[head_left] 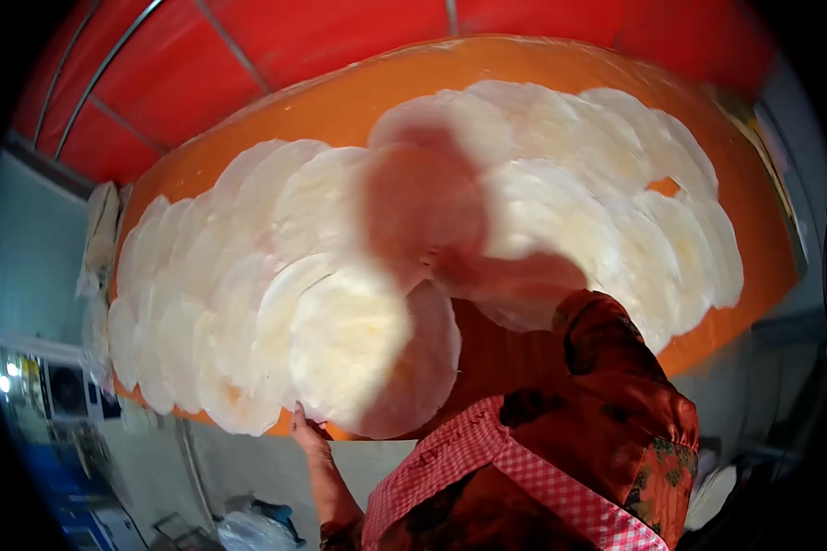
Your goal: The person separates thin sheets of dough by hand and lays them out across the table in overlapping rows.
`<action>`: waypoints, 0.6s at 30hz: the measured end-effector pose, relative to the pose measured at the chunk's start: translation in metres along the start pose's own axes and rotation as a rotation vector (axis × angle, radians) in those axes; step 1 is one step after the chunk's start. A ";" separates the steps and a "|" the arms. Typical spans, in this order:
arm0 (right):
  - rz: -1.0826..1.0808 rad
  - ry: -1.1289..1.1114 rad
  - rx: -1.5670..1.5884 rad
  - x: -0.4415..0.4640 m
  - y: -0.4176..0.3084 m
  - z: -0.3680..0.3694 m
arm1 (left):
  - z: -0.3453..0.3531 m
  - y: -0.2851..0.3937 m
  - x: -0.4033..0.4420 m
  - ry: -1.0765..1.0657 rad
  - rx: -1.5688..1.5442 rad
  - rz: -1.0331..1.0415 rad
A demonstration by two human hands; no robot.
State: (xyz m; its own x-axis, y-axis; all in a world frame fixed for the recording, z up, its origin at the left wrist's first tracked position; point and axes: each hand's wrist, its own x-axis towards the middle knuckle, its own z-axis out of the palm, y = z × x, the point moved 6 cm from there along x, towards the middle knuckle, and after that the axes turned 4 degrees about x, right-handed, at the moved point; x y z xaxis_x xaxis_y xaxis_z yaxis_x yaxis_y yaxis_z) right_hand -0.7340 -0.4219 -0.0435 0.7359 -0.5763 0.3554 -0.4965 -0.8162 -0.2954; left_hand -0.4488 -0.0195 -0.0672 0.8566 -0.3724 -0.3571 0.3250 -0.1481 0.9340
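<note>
Many thin, round, pale dough sheets lie overlapping in rows on an orange-covered table. The nearest dough sheet [351, 335] is brightly lit on its left and shaded on its right. At its near left edge, my left hand [309, 432] has its thumb and fingers closed about the rim. My right hand [455, 273] reaches over the middle of the table, close to that sheet's far right edge. Shadow and blur hide how its fingers lie. Another group of dough sheets [560, 216] spreads beyond and right of my right arm.
The orange table cover [331, 96] shows around the sheets. Red panels [340, 37] rise behind the far edge. A wrapped bundle [101, 230] is by the left end. Below, a clear plastic bag [253, 531] lies on the grey floor [257, 464].
</note>
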 end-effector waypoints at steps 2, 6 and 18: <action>0.019 0.091 0.033 -0.022 0.009 -0.002 | 0.010 0.002 -0.006 -0.021 0.015 0.001; 0.104 0.169 0.098 -0.081 -0.022 -0.082 | 0.013 0.007 -0.013 -0.111 0.038 0.027; 0.202 -0.082 -0.124 -0.237 -0.018 -0.147 | 0.002 -0.004 0.000 -0.166 0.024 0.014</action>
State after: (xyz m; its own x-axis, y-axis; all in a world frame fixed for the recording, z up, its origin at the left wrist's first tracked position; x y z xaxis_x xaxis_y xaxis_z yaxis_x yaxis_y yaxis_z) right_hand -0.9676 -0.2766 0.0080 0.6484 -0.7272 0.2253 -0.6863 -0.6865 -0.2402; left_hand -0.4507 -0.0210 -0.0712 0.7826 -0.5204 -0.3416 0.3019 -0.1627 0.9394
